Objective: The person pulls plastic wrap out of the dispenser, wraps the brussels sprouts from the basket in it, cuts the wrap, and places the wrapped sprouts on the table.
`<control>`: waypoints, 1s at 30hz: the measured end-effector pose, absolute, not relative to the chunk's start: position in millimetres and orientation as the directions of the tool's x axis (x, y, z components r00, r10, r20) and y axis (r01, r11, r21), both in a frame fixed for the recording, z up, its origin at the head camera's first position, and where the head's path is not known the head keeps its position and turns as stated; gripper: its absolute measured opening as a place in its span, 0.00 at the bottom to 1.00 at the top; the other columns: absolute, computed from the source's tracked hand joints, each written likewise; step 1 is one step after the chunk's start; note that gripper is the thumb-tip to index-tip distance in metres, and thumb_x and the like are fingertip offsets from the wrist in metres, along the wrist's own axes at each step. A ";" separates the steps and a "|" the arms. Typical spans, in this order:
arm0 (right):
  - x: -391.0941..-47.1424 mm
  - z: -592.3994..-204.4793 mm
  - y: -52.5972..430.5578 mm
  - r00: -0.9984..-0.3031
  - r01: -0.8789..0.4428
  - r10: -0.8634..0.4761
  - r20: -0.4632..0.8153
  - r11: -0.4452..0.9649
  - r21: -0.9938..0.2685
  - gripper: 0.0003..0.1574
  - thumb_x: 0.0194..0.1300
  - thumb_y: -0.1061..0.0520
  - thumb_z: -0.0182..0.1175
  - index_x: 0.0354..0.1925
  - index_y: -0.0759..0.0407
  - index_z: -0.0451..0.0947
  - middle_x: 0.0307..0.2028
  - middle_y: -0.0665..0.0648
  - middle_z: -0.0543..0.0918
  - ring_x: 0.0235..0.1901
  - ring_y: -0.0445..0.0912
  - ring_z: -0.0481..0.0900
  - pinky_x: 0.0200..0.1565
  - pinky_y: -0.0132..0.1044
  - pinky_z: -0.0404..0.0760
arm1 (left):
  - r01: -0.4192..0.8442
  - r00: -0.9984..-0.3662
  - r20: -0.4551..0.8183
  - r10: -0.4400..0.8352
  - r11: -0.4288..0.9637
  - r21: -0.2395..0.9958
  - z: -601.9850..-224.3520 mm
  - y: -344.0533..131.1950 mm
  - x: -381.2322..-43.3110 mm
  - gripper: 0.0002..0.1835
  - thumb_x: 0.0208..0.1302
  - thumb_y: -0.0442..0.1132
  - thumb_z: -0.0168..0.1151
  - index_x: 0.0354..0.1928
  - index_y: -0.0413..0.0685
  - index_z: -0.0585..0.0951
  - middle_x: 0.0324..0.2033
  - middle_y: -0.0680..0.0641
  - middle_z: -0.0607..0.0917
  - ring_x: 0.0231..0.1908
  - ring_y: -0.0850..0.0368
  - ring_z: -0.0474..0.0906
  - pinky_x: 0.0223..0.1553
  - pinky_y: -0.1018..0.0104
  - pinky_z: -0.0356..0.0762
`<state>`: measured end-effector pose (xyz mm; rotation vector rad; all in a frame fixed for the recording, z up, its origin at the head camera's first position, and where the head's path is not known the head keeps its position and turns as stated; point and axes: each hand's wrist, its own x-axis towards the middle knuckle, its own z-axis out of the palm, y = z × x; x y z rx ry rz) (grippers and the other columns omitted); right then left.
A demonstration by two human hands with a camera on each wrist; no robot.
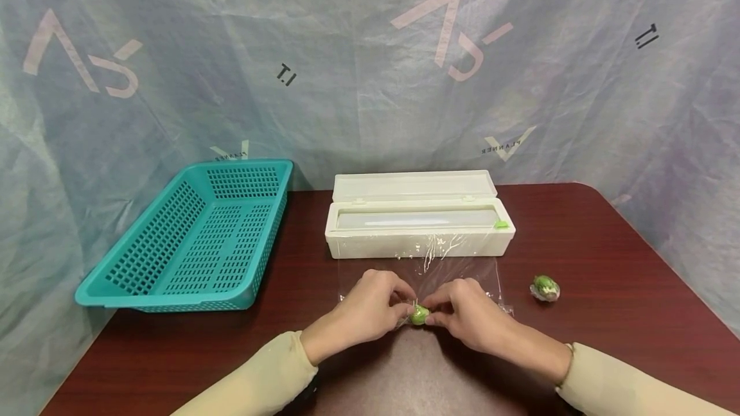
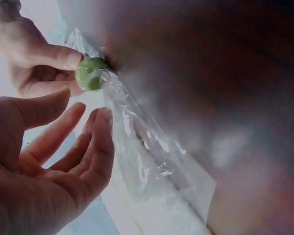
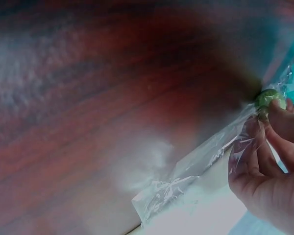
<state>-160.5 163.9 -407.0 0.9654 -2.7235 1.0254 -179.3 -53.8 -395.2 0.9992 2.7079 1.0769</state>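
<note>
A small round green vegetable (image 1: pixel 419 314) lies between both hands at the near end of a clear plastic wrap sheet (image 1: pixel 370 269), film clinging around it. My right hand (image 1: pixel 469 314) pinches it; the thumb presses on its side in the right wrist view, with film over some fingers. My left hand (image 1: pixel 374 308) is close on the other side. In the left wrist view its fingers (image 2: pixel 71 147) are loosely bent, thumb apart from them, fingertips by the film. The sheet runs out of a white wrap dispenser (image 1: pixel 419 246), whose lid stands raised.
A turquoise plastic basket (image 1: pixel 251 297) stands at the left of the dark red table (image 1: pixel 584 230). Another green vegetable (image 1: pixel 545 287), wrapped in film, lies to the right. A green slider (image 1: pixel 500 225) sits at the dispenser's right end. A printed grey cloth (image 1: pixel 358 69) hangs behind.
</note>
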 end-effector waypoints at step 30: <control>-168.7 -406.1 162.1 -0.810 -0.586 -0.488 0.324 0.668 -0.459 0.14 0.51 0.58 0.84 0.39 0.52 0.94 0.36 0.44 0.91 0.41 0.43 0.85 0.45 0.44 0.83 | 0.566 -0.793 0.178 0.583 0.595 0.571 -402.3 -41.0 -190.5 0.06 0.59 0.30 0.78 0.38 0.46 0.93 0.27 0.57 0.90 0.26 0.77 0.77 0.31 0.78 0.76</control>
